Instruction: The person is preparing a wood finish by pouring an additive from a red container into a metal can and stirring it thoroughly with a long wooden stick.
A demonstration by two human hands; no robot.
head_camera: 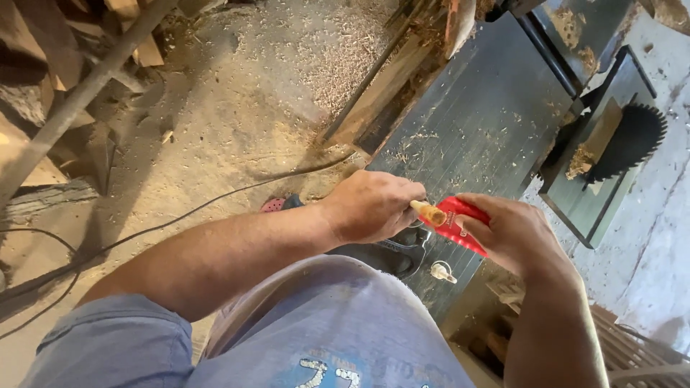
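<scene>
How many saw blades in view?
1: a dark toothed saw blade stands up through the slot of the saw table at right, far from both hands. Its lower part is hidden.

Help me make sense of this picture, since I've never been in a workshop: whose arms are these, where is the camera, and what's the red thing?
The camera sits on the person's head, looking down past their shirt. The left hand and right hand meet over a dark machine table dusted with wood shavings. Together they hold a small red bottle; the left fingers are at its yellowish nozzle. A small white cap lies just below. At the right, a toothed circular saw blade sticks up. The sawdust-covered floor has cables lying on it.
</scene>
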